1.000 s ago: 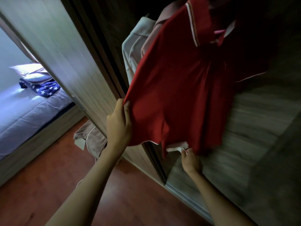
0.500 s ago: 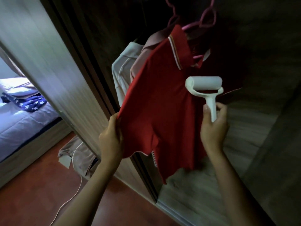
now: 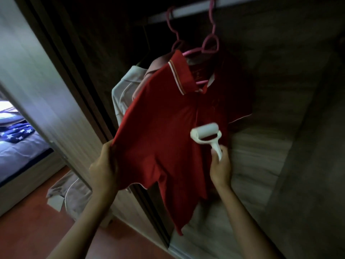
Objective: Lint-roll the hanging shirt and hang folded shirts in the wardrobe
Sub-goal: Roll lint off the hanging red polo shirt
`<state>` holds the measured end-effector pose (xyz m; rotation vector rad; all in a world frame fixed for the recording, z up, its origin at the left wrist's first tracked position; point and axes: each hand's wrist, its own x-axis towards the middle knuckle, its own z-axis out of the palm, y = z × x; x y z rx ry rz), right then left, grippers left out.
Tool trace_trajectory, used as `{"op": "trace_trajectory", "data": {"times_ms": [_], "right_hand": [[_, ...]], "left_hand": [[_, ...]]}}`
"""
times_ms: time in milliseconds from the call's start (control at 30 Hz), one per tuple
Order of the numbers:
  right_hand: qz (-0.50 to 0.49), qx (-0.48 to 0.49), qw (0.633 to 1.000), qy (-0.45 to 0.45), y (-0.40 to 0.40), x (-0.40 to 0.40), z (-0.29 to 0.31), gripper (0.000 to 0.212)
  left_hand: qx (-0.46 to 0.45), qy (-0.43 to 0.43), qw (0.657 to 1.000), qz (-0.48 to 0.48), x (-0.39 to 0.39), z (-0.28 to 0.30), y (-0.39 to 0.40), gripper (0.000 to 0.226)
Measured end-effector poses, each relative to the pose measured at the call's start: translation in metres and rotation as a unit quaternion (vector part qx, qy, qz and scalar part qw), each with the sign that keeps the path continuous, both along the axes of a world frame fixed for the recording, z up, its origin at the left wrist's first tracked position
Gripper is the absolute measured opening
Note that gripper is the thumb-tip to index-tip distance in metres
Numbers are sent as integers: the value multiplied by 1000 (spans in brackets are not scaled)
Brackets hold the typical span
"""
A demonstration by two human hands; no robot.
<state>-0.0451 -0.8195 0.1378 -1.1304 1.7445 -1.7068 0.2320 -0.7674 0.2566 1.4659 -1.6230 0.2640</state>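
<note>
A red polo shirt hangs on a pink hanger from the wardrobe rail. My left hand grips the shirt's left edge and pulls it out taut. My right hand holds the handle of a white lint roller, whose roll lies against the shirt's front, right of the placket. Behind the red shirt hang a pinkish shirt and a pale shirt, mostly hidden.
The wardrobe's sliding door stands to the left. A beige garment lies on the reddish floor beside it. A bed with a star-patterned cloth is at far left. The wardrobe's wooden inner wall is behind the shirt.
My right hand rose from the shirt's hem with the lint roller to the chest, and the roll now sits lower on the front. My left hand keeps its grip on the shirt's edge.
</note>
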Motion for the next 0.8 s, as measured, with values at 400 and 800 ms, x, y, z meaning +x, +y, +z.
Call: {"op": "trace_trajectory", "data": {"times_ms": [400,800], "right_hand": [[44,123,990,52,-9,-17,-27,19],[-79,-94,990,-71,-71,-52,80,20]], "left_hand": [[71,-173,980,-69,-9,10,5,147],[127,-436,891,-30,-12,26,-11,155]]}}
